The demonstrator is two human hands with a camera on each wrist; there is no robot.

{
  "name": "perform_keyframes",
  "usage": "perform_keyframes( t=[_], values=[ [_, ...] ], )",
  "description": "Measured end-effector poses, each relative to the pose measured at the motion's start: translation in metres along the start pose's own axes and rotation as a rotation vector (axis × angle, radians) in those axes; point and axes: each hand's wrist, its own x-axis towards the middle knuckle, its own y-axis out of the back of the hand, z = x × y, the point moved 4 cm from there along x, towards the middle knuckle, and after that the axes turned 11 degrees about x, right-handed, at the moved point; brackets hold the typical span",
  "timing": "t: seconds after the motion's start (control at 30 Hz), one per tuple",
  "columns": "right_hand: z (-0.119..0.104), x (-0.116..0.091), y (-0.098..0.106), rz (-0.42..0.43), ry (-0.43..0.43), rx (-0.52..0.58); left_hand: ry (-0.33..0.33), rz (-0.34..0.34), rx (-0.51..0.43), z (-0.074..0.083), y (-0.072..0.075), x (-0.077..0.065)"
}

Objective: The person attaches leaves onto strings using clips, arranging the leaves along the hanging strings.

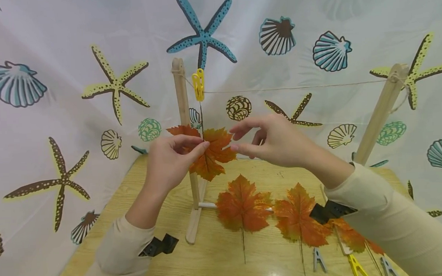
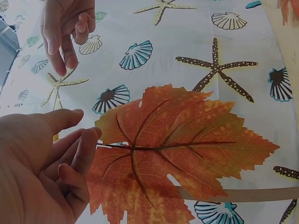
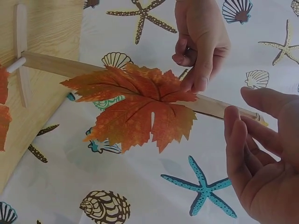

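Note:
An orange maple leaf [image 1: 216,150] hangs by its thin dark stem from a yellow clothespin [image 1: 198,85] on the string, close to the left wooden post. My left hand [image 1: 166,163] is at the leaf's stem end, its fingertips against or very near the leaf. In the left wrist view, a gap separates that hand's thumb from its index finger. My right hand [image 1: 280,141] hovers just right of the leaf, fingers loosely bent and apart, holding nothing visible. The same leaf [image 3: 140,102] lies between both hands in the right wrist view.
A string [image 1: 296,87] runs from the left post [image 1: 182,102] to the right post [image 1: 379,114]. On the wooden table [image 1: 211,262] lie more maple leaves [image 1: 242,207], grey clothespins [image 1: 319,260] and a yellow clothespin [image 1: 357,267]. Behind hangs a shell-and-starfish cloth [image 1: 145,26].

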Motion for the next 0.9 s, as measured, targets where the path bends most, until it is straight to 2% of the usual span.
perform_keyframes(
  t=[0.17,0.33,0.53,0.67,0.9],
  values=[
    [0.007,-0.009,-0.004,0.002,-0.014,0.011,-0.060,-0.053,-0.038,-0.004,-0.007,-0.006],
    [0.018,-0.021,-0.011,-0.004,-0.034,0.006,-0.090,-0.099,-0.048,-0.008,-0.013,-0.013],
    [0.025,-0.032,-0.019,-0.011,-0.001,-0.022,-0.139,-0.150,-0.120,-0.013,-0.024,-0.021],
    [0.031,-0.039,-0.025,-0.015,0.023,-0.037,-0.168,-0.189,-0.130,-0.015,-0.031,-0.027],
    [0.038,-0.045,-0.033,-0.011,0.040,-0.047,-0.206,-0.195,-0.136,-0.021,-0.038,-0.033]
  ],
)
